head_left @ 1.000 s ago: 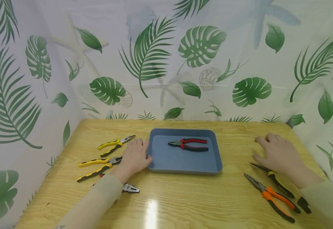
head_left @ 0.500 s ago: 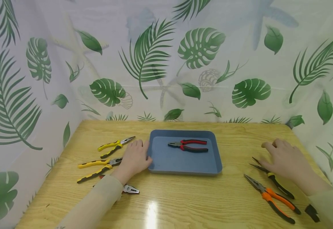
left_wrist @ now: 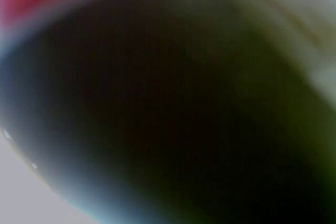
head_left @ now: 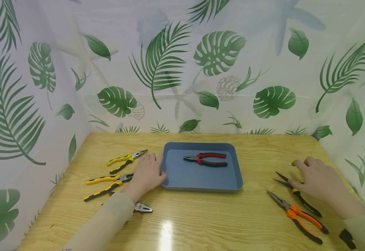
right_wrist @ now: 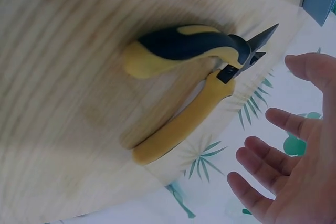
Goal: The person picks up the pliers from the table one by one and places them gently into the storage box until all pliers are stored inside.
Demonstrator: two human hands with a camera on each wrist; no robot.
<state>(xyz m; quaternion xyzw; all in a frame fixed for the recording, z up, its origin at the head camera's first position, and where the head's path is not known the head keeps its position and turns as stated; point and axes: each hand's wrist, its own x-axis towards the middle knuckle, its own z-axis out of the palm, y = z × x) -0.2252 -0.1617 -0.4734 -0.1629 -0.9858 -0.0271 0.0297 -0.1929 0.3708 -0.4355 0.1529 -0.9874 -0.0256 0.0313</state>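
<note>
In the head view, my left hand (head_left: 147,173) rests at the left rim of the blue tray (head_left: 202,188), thumb right at its edge. Inside the tray lie combination pliers (head_left: 198,159) with red-and-black handles. My right hand (head_left: 319,179) is over the long-nose pliers with yellow-and-black handles (head_left: 301,198), partly covering them. The right wrist view has this hand's fingers (right_wrist: 265,166) loosely spread, apart from those yellow-handled pliers (right_wrist: 184,124), whose jaws stand ajar. Orange-and-black long-nose pliers (head_left: 290,211) lie just in front. The left wrist view is dark and blurred.
Two yellow-and-black pliers, a smaller pair (head_left: 127,161) and a larger pair (head_left: 108,183), lie on the wooden table (head_left: 214,219) at left. Red-handled pliers (head_left: 143,208) are partly under the left forearm. A leaf-print cloth (head_left: 182,80) stands around the back and sides.
My right hand has moved to the right and slightly toward the front, uncovering more of the yellow-and-black pliers' tips. The left hand has stayed at the tray's rim.
</note>
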